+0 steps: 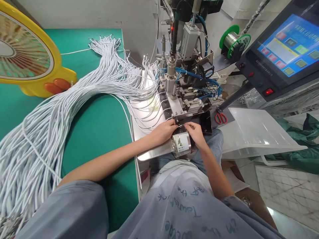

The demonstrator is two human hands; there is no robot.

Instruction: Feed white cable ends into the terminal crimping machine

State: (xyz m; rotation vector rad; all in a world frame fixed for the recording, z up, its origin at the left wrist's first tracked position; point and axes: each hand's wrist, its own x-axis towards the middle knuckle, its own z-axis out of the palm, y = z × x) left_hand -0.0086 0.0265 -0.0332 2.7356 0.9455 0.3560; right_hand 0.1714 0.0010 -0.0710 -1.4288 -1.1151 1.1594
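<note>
At the front of a soldering machine (178,106), both hands meet over a small dark fixture. My left hand (165,130) has its fingers pinched around the end of a white cable (161,120). My right hand (195,132) is close beside it on the right, thumb and forefinger pressed together at a tiny piece at the cable's tip, too small to name. A silver cylinder with a white label (181,142) sits just below the hands. Many more white cables (112,76) run in a thick bundle from the machine's left side across the green table.
A yellow fan (54,76) stands at the left on the green table (87,132). To the right are a solder wire spool (233,40), a lit control screen (290,46), red-handled scissors (220,118), a black bin (205,122) and a white plastic tray (259,127).
</note>
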